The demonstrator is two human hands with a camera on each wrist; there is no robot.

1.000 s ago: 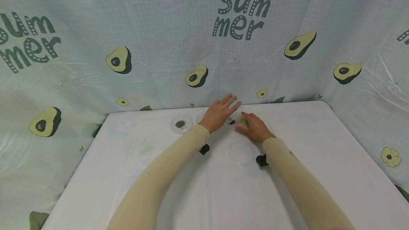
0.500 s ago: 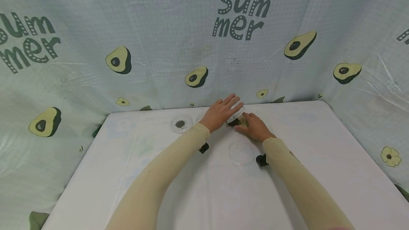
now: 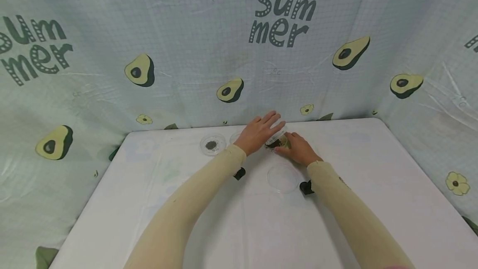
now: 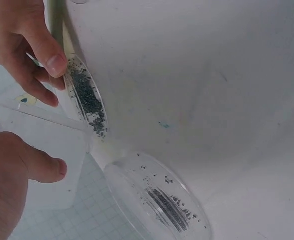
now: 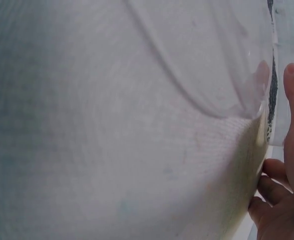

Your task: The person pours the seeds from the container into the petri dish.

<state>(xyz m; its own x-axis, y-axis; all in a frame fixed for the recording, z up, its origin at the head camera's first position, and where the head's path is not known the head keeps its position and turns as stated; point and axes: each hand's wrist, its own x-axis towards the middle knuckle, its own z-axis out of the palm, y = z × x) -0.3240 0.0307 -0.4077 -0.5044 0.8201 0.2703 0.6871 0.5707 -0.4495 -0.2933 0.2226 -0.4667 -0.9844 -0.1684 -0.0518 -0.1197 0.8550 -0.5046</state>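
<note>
My left hand [image 3: 257,134] holds a tilted clear plastic dish [image 4: 51,145] on edge, its thumb lying along it in the left wrist view. Right below that edge lies a shallow round clear dish [image 4: 105,112] with dark granules [image 4: 89,97] spread in it. My right hand [image 3: 298,148] grips this lower dish from the right, thumb at the near rim and fingers bent around the far side. The left palm partly covers both dishes in the head view. In the right wrist view, the dark granules show as a thin strip beside the right thumb [image 5: 293,75].
A round clear dish [image 3: 282,179] lies in front of the hands. Farther left sits another dish [image 3: 202,146] with a dark heap. A further dish [image 4: 120,192] with scattered granules stands beside the left hand. A printed curtain [image 3: 186,53] hangs behind the white table [image 3: 261,227].
The dish in my left hand has tilted over the lower dish, and more dark granules show there than a second ago. The right hand has barely moved.
</note>
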